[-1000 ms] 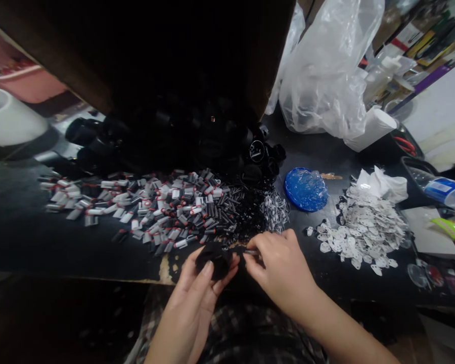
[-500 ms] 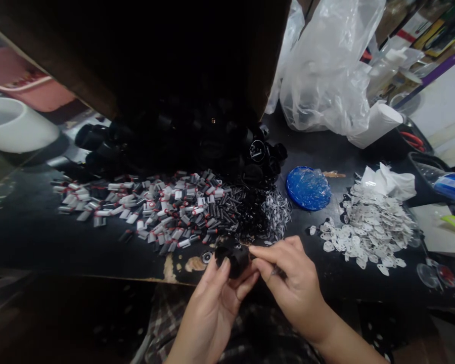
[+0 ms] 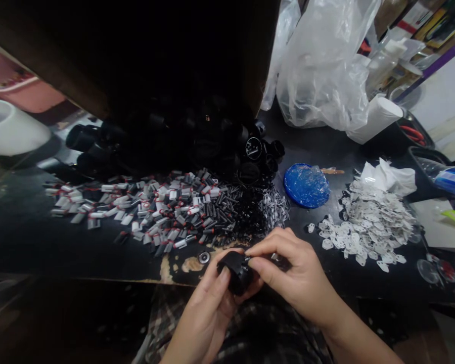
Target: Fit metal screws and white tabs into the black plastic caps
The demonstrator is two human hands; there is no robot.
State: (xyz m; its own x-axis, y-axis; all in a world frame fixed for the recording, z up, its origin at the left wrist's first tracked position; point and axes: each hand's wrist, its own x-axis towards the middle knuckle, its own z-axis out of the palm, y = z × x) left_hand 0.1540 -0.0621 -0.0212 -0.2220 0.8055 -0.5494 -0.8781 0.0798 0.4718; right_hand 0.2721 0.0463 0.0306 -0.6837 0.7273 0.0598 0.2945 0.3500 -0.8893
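Over the black table's edge point(image 3: 98, 263), both hands point(image 3: 258, 275) pinch a black cap point(image 3: 237, 270), its opening tilted right.

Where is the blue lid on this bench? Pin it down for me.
In the head view the blue lid lies right of centre on the black table, between the black cap pile and the white tags.

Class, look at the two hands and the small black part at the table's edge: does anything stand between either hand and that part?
Nothing visible does. The left hand already grips the black part from below, and the right hand has its fingertips on its top. The spring pile lies farther back on the table, apart from both.
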